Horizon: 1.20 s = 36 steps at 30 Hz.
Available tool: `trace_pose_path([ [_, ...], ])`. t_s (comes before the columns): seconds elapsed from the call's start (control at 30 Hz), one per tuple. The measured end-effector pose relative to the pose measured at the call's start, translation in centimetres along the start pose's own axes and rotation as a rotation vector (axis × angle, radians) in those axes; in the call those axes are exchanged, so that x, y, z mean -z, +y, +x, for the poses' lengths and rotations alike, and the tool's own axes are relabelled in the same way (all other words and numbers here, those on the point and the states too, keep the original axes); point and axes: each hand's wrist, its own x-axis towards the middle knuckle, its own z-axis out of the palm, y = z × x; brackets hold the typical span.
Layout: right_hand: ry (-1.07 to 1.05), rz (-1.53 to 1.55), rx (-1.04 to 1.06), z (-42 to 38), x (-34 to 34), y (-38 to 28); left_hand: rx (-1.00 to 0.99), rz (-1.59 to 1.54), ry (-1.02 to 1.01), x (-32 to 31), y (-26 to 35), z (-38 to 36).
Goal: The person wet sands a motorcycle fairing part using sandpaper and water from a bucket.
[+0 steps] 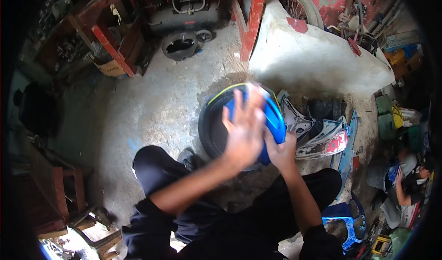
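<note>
A shiny blue curved panel is held over a round black tub, tilted across the tub's right side. My right hand grips the panel's lower right edge, with the thumb on its face. Motion blurs my left hand, which crosses in front of the panel with its fingers spread. Whether the left palm touches the panel or something lies under it is hidden. A thin yellow-green line runs along the tub's upper rim.
Worn fairing parts lie right of the tub. A white panel leans behind it. A black basin sits near the red bench frame. Another person works at the far right, beside a blue stool.
</note>
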Motion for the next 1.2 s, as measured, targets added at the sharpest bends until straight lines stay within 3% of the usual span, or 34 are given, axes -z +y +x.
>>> trace_pose_path([
  [0.03, 0.061, 0.05, -0.009, 0.1, 0.0, 0.5, -0.121, 0.101, -0.08, -0.2, 0.7, -1.2],
  [0.1, 0.007, -0.063, 0.001, -0.2, 0.6, 0.7, -0.098, 0.15, 0.028, -1.4, -1.4, -0.1],
  [0.17, 0.003, -0.029, 0.022, -0.4, -0.2, -0.8, 0.137, -0.138, 0.116, 0.2, -1.5, 2.2],
  [0.3, -0.02, -0.003, 0.036, -0.4, 0.5, 1.7, -0.178, 0.064, 0.021, -0.4, 0.5, -0.5],
  [0.37, -0.079, -0.062, -0.027, -0.6, 0.3, -0.3, 0.198, -0.111, 0.073, 0.9, -1.0, 2.4],
  [0.5, 0.125, 0.207, -0.133, 0.5, -0.1, -0.9, -0.049, -0.072, -0.001, 0.9, 0.2, 0.2],
  [0.57, 0.013, 0.177, -0.197, 0.4, 1.3, -0.4, 0.089, -0.078, 0.056, 0.8, -1.1, 1.4],
  [0.63, 0.029, 0.221, -0.294, 0.3, 1.6, 0.2, 0.255, -0.097, 0.046, 0.5, -3.4, 2.0],
  [0.73, 0.049, 0.323, -0.322, 0.6, 1.6, 0.2, 0.212, -0.041, 0.081, 0.3, -2.8, 1.6],
  [0.97, 0.031, 0.591, -0.306, -0.1, 1.1, 2.1, -0.314, 0.347, 0.082, -0.5, 0.0, -0.8],
  [1.03, 0.063, 0.601, -0.323, 0.0, 0.9, 1.0, -0.242, 0.348, 0.182, 0.2, -0.5, 0.4],
  [1.1, 0.026, 0.482, -0.27, 0.2, 1.1, 0.0, -0.043, 0.178, 0.227, 1.7, -0.7, 2.1],
  [1.2, 0.007, 0.346, -0.188, 0.1, 1.1, 0.1, -0.166, 0.026, 0.237, 1.9, -0.7, 1.6],
])
